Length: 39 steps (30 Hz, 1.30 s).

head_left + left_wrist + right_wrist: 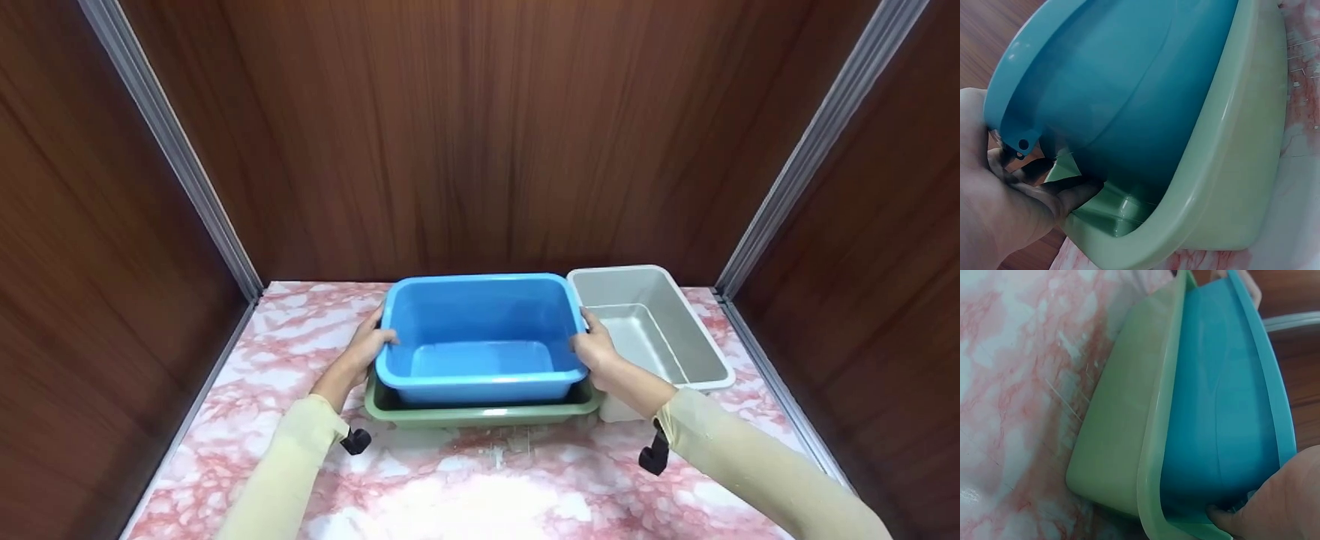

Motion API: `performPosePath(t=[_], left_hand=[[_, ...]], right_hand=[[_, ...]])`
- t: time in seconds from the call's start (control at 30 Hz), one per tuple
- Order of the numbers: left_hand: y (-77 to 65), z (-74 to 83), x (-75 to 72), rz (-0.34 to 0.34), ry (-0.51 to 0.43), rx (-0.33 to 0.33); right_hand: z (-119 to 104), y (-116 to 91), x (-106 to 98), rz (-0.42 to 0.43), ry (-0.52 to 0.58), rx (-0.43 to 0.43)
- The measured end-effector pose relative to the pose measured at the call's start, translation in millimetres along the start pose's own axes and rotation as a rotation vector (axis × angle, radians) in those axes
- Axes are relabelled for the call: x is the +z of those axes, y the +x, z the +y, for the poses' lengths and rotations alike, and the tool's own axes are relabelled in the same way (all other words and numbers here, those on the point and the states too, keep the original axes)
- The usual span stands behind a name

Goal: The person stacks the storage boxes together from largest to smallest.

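At the centre of the head view, the person's left hand (365,348) and right hand (600,352) grip the blue basin (484,311) at opposite ends, thumbs over its rim, probably to balance its weight; it is partly within the green basin (484,417), with the grey bin (681,322) at centre right

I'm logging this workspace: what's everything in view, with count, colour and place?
Tabletop: one, pink and white, foreground
Green basin: one, green, centre of tabletop
Blue basin: one, blue, partly inside green basin
Grey basin: one, light grey, right of those
Wood panels: three, brown, behind and both sides
Metal strips: four, grey, along panel edges
Wrist pieces: two, black, by sleeves
Sleeves: two, pale yellow, left and right
Left hand: one, gripping blue basin's left rim
Right hand: one, gripping its right rim
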<state>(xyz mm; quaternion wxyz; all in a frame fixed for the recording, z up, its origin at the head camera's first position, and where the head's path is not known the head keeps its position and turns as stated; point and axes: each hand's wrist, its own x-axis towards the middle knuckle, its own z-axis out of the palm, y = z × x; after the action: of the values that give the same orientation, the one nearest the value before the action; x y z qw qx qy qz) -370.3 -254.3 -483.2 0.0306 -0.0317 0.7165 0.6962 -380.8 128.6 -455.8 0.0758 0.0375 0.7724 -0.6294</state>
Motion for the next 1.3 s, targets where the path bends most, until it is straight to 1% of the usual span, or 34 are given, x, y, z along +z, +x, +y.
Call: performPosePath(t=[0.3, 0.47, 0.6, 0.63, 0.67, 0.73, 0.87, 0.9, 0.93, 1.07, 1.17, 1.3], left_hand=[[-1.4, -4.8, 5.2, 0.021, 0.024, -0.020], [-2.0, -7.2, 6.6, 0.038, 0.030, -0.005], [-1.2, -7.6, 7.4, 0.031, 0.028, 0.012], [-1.0, -6.9, 7.0, 0.026, 0.028, 0.010], [-3.9, -2.9, 7.5, 0.023, 0.034, 0.007], [-3.7, -2.6, 7.2, 0.029, 0.044, 0.010], [-2.9, -1.7, 7.6, 0.055, 0.048, 0.024], [0.4, -5.4, 6.9, 0.060, 0.042, 0.031], [0.3, -5.3, 7.1, 0.065, 0.044, 0.032], [-0.6, -5.8, 7.6, 0.083, 0.055, 0.018], [-1.2, -5.9, 8.2, 0.100, 0.049, 0.007], [-1.5, -4.9, 9.2, 0.105, 0.027, 0.009]], right_hand=[[8.2, 2.0, -1.8, 0.018, 0.002, -0.015], [11.4, 1.6, -0.9, 0.023, -0.006, -0.026], [13.7, 0.9, -0.2, 0.037, -0.008, -0.020], [14.2, 0.7, 0.3, 0.039, -0.017, -0.018], [14.8, 0.7, 0.8, 0.042, -0.024, -0.016], [15.7, 0.7, 2.0, 0.044, -0.042, -0.021], [17.5, 1.8, 3.6, 0.065, -0.061, -0.066], [18.1, 1.9, 3.9, 0.072, -0.067, -0.083], [18.8, 1.9, 4.1, 0.081, -0.073, -0.097], [22.2, 2.1, 4.9, 0.107, -0.090, -0.142], [23.5, 2.0, 5.3, 0.111, -0.088, -0.146], [22.9, 1.7, 5.9, 0.120, -0.072, -0.148]])
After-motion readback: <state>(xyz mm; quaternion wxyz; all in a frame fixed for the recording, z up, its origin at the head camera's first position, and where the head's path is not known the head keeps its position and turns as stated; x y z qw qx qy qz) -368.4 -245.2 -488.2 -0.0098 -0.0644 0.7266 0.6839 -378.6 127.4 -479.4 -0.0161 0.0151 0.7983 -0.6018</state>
